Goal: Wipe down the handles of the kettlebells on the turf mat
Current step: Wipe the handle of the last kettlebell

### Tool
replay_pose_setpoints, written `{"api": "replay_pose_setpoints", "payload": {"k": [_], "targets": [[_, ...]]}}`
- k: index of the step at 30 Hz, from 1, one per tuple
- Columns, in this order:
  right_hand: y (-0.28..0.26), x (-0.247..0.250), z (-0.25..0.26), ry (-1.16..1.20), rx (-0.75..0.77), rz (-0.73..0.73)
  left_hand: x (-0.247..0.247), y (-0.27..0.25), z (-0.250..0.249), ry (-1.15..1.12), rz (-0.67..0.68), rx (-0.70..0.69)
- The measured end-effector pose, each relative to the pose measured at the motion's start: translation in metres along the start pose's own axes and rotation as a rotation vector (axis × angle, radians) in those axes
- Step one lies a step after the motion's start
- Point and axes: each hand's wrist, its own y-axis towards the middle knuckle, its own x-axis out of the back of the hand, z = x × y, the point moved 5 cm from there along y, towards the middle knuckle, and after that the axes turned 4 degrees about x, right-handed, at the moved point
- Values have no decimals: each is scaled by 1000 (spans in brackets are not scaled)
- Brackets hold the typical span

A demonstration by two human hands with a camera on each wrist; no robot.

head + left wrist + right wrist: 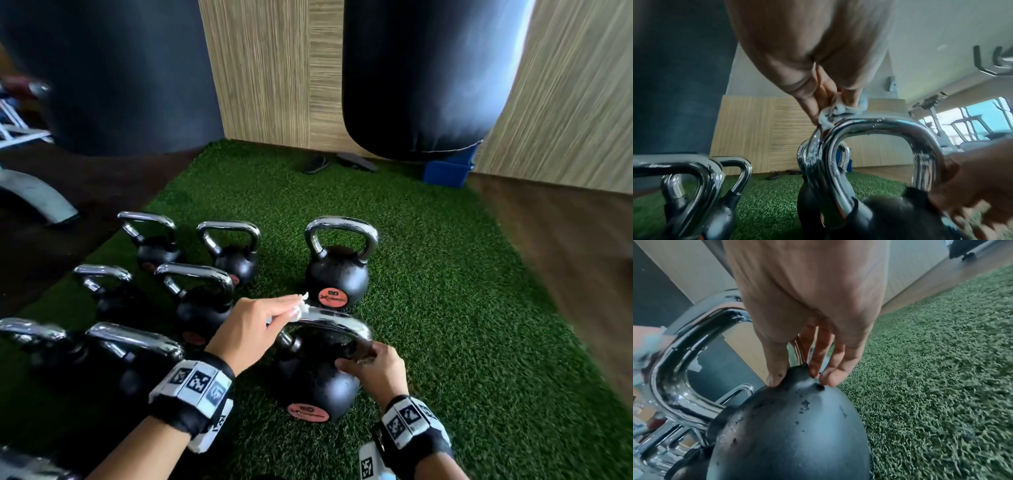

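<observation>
Chrome handle (335,323), lower centre | left hand (253,329) pinching white wipe (299,308), rubbing its left end | right hand (373,371) gripping its right base | next, likely: wipe sliding rightward

Your left hand (251,327) hides most of the wipe (302,298) under its fingertips; your right hand (375,370) covers one end of the handle (329,320).

Left of near kettlebell (318,387): packed kettlebells (202,308) in rows, chrome handles close together, gaps narrow. Right: turf mat (462,308) open out to the wood floor (565,233). Far: lone kettlebell (337,277) just behind, then open turf to sandals (317,164), blue box (445,173) and low-hanging punch bag (421,85); left hand (253,329) with cloth (301,305) and right hand (373,370) occupy the near handle (335,322).
</observation>
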Motion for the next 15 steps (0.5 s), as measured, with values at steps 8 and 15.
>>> {"api": "replay_pose_setpoints", "payload": {"k": [8,15], "targets": [[13,-9,-19,151,-63,-10,5,-14,53,-154,-110,214],[5,-8,-12,157,-36,16,-8,-29,96,-256,-79,328]]}}
